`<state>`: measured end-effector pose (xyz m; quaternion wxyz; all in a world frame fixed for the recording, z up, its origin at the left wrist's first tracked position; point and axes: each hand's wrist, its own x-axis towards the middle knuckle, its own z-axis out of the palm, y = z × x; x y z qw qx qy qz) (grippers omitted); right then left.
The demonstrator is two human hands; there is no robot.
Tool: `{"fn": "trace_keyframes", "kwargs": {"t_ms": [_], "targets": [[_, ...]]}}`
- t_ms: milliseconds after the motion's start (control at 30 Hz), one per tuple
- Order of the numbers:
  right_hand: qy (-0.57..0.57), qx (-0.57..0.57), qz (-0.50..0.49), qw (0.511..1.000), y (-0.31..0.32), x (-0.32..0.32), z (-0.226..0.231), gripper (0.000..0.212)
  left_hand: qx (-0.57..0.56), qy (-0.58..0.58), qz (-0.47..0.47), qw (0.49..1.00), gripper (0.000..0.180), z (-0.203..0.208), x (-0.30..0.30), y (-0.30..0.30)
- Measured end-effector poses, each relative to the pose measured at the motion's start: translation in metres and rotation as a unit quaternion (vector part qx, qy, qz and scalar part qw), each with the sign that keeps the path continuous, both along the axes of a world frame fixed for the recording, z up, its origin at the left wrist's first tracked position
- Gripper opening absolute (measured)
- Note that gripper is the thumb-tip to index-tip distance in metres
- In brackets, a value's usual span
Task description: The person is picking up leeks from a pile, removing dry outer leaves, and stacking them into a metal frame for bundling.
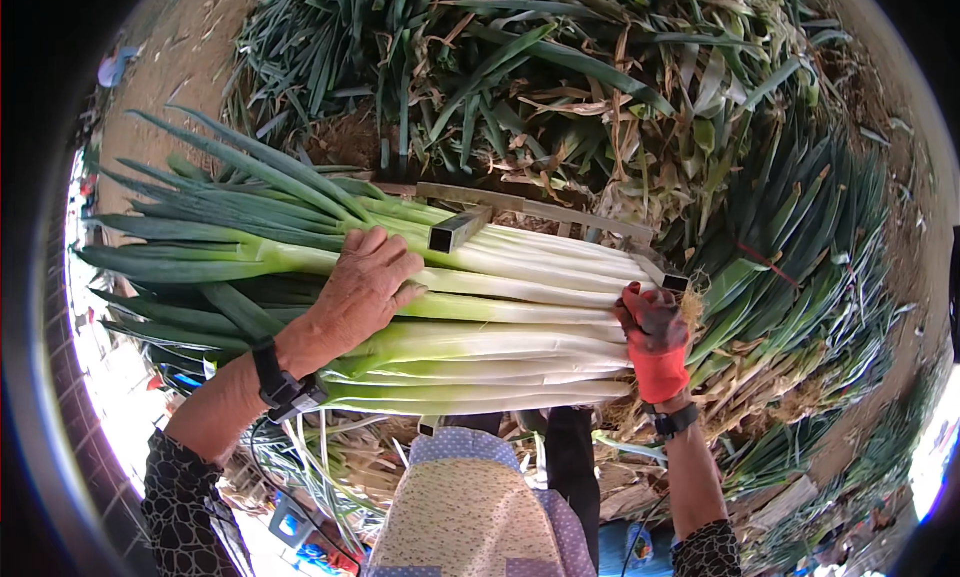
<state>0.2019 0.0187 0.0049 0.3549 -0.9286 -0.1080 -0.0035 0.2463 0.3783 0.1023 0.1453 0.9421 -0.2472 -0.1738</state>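
A thick layer of long green onions [500, 309] lies side by side across a metal frame [460, 229], white root ends to the right and green leaves to the left. My bare left hand [365, 282] is closed over the stalks where white turns to green, with its fingers curled around a stalk. At the root ends, my right hand [655, 337], in a red glove with dark fingers, is closed on the end of a green onion. Its fingertips are partly hidden. Each wrist carries a dark band.
A large heap of loose green onions and dry leaves [520, 67] rises beyond the frame. At the right lies a bundle of green onions [790, 237] bound with a red tie. Leaf scraps litter the ground near my patterned apron [475, 507].
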Motion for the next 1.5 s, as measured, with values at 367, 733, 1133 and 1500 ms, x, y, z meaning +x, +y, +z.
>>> {"fn": "trace_keyframes", "kwargs": {"t_ms": [367,733,1133,1500], "targets": [[0.015,-0.012,0.046,0.999,0.017,0.018,-0.006,0.018,0.106,-0.036,-0.041,0.993,0.014,0.001,-0.003,-0.012],[-0.010,-0.022,0.034,0.999,0.015,0.014,-0.012,0.020,0.152,-0.068,-0.013,0.986,0.048,0.009,-0.024,-0.028],[-0.056,0.008,0.052,0.997,-0.003,-0.041,0.019,0.042,0.217,-0.185,0.030,0.958,0.050,-0.013,-0.040,-0.034],[-0.061,0.017,0.112,0.992,-0.019,-0.022,-0.031,0.046,0.170,-0.261,0.088,0.946,0.013,-0.027,-0.028,-0.038]]}}
